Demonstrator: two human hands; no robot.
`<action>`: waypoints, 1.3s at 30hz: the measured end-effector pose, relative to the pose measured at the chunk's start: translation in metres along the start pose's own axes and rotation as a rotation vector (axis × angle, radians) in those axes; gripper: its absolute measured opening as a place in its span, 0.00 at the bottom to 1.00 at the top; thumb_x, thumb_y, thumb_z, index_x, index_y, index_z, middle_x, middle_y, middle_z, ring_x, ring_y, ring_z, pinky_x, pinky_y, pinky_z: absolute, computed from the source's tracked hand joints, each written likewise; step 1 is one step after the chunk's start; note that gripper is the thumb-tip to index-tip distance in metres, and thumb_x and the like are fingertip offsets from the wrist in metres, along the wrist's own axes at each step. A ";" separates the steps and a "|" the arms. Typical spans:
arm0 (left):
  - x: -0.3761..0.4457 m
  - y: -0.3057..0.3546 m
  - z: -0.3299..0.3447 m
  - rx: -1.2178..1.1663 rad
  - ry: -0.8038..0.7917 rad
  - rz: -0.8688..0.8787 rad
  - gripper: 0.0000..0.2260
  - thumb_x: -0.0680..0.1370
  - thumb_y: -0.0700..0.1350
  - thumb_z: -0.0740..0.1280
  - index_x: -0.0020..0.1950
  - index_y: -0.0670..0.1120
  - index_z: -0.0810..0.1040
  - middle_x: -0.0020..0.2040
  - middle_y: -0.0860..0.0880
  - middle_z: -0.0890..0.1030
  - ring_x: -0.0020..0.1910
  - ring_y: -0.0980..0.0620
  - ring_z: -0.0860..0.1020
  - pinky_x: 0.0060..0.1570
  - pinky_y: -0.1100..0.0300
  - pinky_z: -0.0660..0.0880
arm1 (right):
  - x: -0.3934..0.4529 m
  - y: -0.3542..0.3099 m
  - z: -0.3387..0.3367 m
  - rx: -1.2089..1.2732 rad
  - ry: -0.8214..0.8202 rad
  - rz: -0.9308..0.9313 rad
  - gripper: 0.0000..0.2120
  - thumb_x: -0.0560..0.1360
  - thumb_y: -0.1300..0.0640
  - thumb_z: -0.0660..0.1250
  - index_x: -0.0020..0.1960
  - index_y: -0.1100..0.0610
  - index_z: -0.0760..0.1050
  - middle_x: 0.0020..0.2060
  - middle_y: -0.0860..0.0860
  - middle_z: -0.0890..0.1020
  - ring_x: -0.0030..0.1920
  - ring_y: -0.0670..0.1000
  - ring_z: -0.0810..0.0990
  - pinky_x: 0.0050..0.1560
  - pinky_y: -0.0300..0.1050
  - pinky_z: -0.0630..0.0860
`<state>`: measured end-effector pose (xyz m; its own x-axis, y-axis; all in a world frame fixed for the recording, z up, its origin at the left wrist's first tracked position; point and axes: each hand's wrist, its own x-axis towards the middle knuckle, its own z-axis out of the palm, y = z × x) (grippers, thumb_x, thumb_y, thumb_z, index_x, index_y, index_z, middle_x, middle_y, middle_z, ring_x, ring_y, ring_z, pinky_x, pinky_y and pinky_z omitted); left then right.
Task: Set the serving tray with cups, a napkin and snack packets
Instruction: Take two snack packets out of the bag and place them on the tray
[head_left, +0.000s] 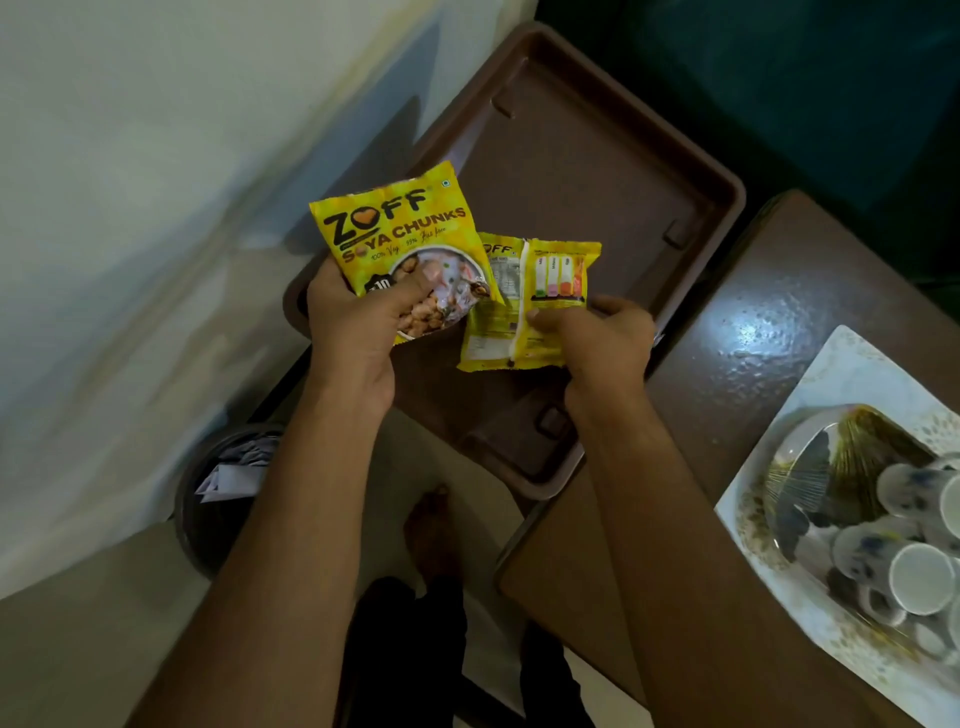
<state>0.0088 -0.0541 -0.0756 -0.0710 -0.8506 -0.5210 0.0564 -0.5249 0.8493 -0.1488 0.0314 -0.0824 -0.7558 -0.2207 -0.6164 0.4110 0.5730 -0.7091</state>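
The step in hand looks like the snack packets. Each hand holds one packet over the dark brown plastic serving tray (582, 171), which sits in the middle and upper middle of the frame.

The left hand (353, 322) grips a yellow shiny soya chunks packet with its front side up (395, 228). The thumb lies on the front and the other fingers curl behind it. The right hand (602, 338) pinches a second yellow shiny packet with its back side up (524, 306). Its thumb presses on top, and the fingers are under the packet where I cannot see them. The two packets overlap a little in the middle of the frame. I cannot tell if they touch the tray floor or hang just above it.

The next move, I think, is to lay both packets flat in the tray and let go. The packets are light and slippery, so they should go down gently.

Now the count. There are two snack packets and one brown tray. At the lower right, a white patterned rectangular plate (810, 415) rests on a dark brown glossy table (727, 364). It holds a group of small white cups with blue spots (914, 571). I can see about five, but some are cut off, so I cannot be sure. I see no napkin. At the lower left stands one dark round bin with paper in it (228, 499).
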 end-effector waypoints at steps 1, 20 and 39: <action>-0.001 -0.001 0.001 0.003 0.002 -0.002 0.23 0.71 0.33 0.79 0.65 0.37 0.79 0.58 0.40 0.86 0.53 0.42 0.87 0.52 0.46 0.85 | 0.001 -0.004 -0.003 0.024 -0.020 0.007 0.29 0.55 0.65 0.80 0.56 0.61 0.80 0.46 0.55 0.87 0.45 0.58 0.88 0.46 0.61 0.86; 0.005 -0.018 0.005 0.539 -0.074 -0.066 0.34 0.63 0.33 0.84 0.65 0.46 0.75 0.58 0.51 0.84 0.55 0.52 0.84 0.50 0.55 0.83 | 0.011 -0.014 -0.011 -0.732 0.007 -0.682 0.25 0.75 0.48 0.75 0.64 0.64 0.75 0.59 0.61 0.80 0.62 0.63 0.76 0.57 0.49 0.70; -0.036 -0.001 0.044 0.632 -0.306 0.092 0.23 0.70 0.62 0.77 0.58 0.49 0.83 0.52 0.53 0.87 0.52 0.56 0.86 0.55 0.48 0.84 | 0.014 -0.046 -0.029 0.063 -0.484 -0.053 0.24 0.64 0.70 0.80 0.59 0.67 0.82 0.51 0.61 0.88 0.50 0.61 0.89 0.55 0.64 0.84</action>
<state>-0.0323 -0.0220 -0.0542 -0.3755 -0.7952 -0.4761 -0.5065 -0.2541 0.8239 -0.1935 0.0251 -0.0484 -0.4589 -0.5981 -0.6571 0.4199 0.5057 -0.7536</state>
